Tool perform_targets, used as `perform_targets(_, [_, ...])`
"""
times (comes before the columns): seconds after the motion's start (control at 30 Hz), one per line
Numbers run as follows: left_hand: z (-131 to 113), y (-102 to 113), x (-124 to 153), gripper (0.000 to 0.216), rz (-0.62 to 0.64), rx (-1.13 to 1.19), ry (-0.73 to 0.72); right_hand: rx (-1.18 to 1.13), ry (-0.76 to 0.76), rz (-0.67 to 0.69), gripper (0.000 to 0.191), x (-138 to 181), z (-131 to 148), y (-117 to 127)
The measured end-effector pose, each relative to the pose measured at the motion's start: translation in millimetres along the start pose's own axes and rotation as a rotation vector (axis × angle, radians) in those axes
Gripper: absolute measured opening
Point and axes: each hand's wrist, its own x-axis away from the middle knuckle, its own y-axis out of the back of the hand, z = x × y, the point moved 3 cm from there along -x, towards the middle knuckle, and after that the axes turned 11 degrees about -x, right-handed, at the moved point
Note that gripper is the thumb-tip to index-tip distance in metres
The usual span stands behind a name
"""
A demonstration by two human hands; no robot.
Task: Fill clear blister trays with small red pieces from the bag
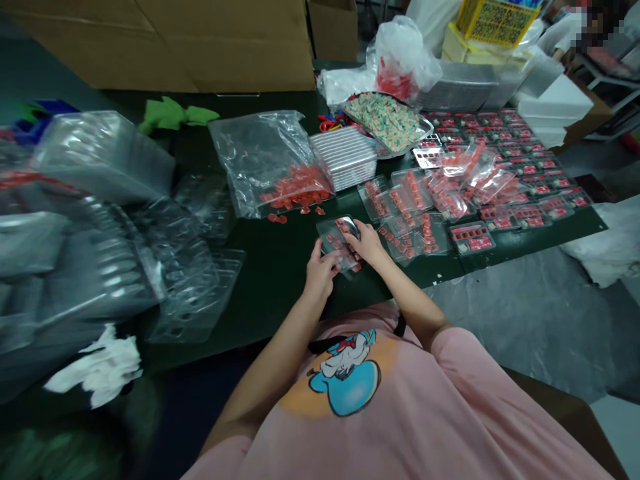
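Observation:
Before me, a clear plastic blister tray (330, 235) with small red pieces in its pockets is held just over the dark green table. My left hand (320, 272) grips the tray's near left side, fingers bent over it. On the other side, my right hand (369, 241) is closed on the tray's right part, where a dark, shiny area shows by the thumb; I cannot make out what that is. Beyond the hands lies a pile of loose red pieces (303, 183), partly in an open clear plastic bag (255, 150). Several filled trays (413, 190) lie right of my right hand.
A stack of clear trays (345, 157) stands behind the tray, beside a container of pale green-white pieces (385, 120). Rows of red-and-black packs (530, 150) cover the table's right. Clear plastic packaging (100, 153) crowds the left. A large cardboard box (200, 47) borders the back.

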Motion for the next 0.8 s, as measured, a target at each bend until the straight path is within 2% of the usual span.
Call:
perform_targets(0.07, [-6.0, -0.3, 9.3, 0.091, 0.001, -0.006, -0.089, -0.138, 0.006, -0.004, 0.067, 5.4, -1.9, 10.3])
perform_targets(0.13, [-15.2, -4.8, 18.6, 0.092, 0.047, 0.000, -0.149, -0.331, 0.002, 0.054, 0.076, 13.7, -6.5, 24.1])
perform_targets(0.2, [-25.2, -15.8, 26.2, 0.092, 0.143, 0.011, -0.167, -0.541, -0.015, 0.131, 0.083, 25.3, -12.9, 40.0])
perform_targets(0.27, [-32.6, -34.0, 32.2, 0.090, 0.273, 0.015, -0.155, -0.711, -0.049, 0.136, 0.084, 39.5, -21.3, 56.8])
perform_targets(0.37, [-36.9, -66.9, 39.8, 0.084, 0.458, -0.017, -0.153, -0.842, -0.105, -0.012, 0.080, 61.0, -39.1, 82.7])
perform_targets(0.43, [-39.1, -83.1, 44.4, 0.080, 0.508, -0.081, -0.214, -0.862, -0.115, -0.151, 0.078, 72.4, -55.9, 103.4])
perform_targets(0.5, [-46.4, -88.6, 49.4, 0.077, 0.508, -0.157, -0.333, -0.838, -0.103, -0.318, 0.075, 80.7, -78.7, 131.4])
perform_targets(0.6, [-72.3, -74.3, 57.5, 0.073, 0.433, -0.198, -0.535, -0.769, -0.093, -0.630, 0.075, 89.8, -122.1, 185.0])
perform_targets(0.7, [-109.1, -41.8, 66.0, 0.067, 0.267, -0.137, -0.683, -0.731, -0.155, -0.877, 0.084, 94.8, -161.2, 227.7])
perform_targets(0.8, [-136.7, -11.4, 76.2, 0.064, 0.131, -0.045, -0.772, -0.716, -0.163, -0.888, 0.087, 85.9, -176.1, 238.2])
